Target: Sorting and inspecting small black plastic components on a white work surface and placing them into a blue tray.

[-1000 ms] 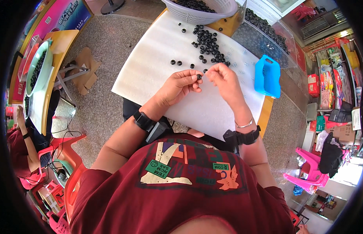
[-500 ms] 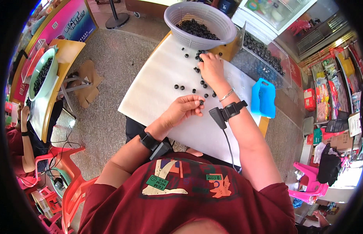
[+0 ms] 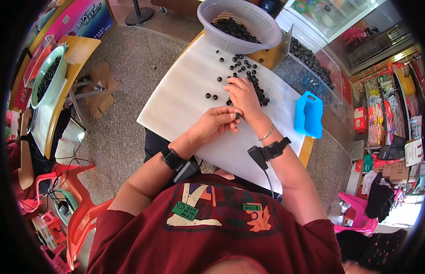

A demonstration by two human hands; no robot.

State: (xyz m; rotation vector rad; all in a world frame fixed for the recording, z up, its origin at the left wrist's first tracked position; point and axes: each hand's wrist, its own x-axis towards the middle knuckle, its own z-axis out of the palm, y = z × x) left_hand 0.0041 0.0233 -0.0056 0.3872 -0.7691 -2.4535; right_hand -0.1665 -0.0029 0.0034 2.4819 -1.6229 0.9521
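Between thumb and fingertips, my left hand (image 3: 214,123) pinches a small black round piece (image 3: 238,116) with a lighter centre. My right hand (image 3: 245,101) lies just beyond it, low over the white tabletop (image 3: 176,96). Its fingers are loosely bent and partly stretched leftward, beside the loose black pieces (image 3: 253,82), with nothing visibly gripped; its fingertips are partly hidden. Several more such pieces spread between my right hand and a pale purple colander (image 3: 208,28), which holds a heap of them.
A blue tray with a handle (image 3: 315,106) stands at the table's right edge. Behind it, a clear bin (image 3: 290,64) holds many black pieces. To the left, another person's arm (image 3: 26,160) is at a second table with a pale green basin (image 3: 61,77). A red chair (image 3: 82,205) stands nearby.
My right hand has come back from near the colander toward my left hand, and more black pieces now lie spread across the table's middle. My left hand still pinches its piece.
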